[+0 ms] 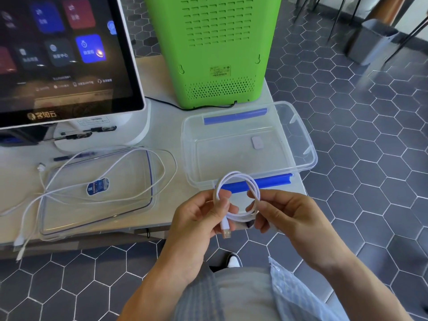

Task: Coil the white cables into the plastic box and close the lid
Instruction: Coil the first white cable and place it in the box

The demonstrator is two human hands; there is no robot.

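A white cable [236, 176] is wound into a small loop, held in front of the table edge. My left hand [199, 218] pinches its left side, with the USB plug [226, 231] hanging below my fingers. My right hand [287, 216] grips the loop's right side. Just behind stands the clear plastic box [301, 144] with blue clips, open, holding only a small white tag. Its clear lid [97, 205] lies flat on the table to the left. A second white cable [111, 163] sprawls loose over the lid and off the table's left front edge.
A touchscreen terminal [67, 54] stands at the back left and a green device [215, 49] at the back centre, with a black cord [162, 103] between them. The white table [166, 135] ends just right of the box; hexagon floor tiles lie beyond. A grey bin [368, 40] stands far right.
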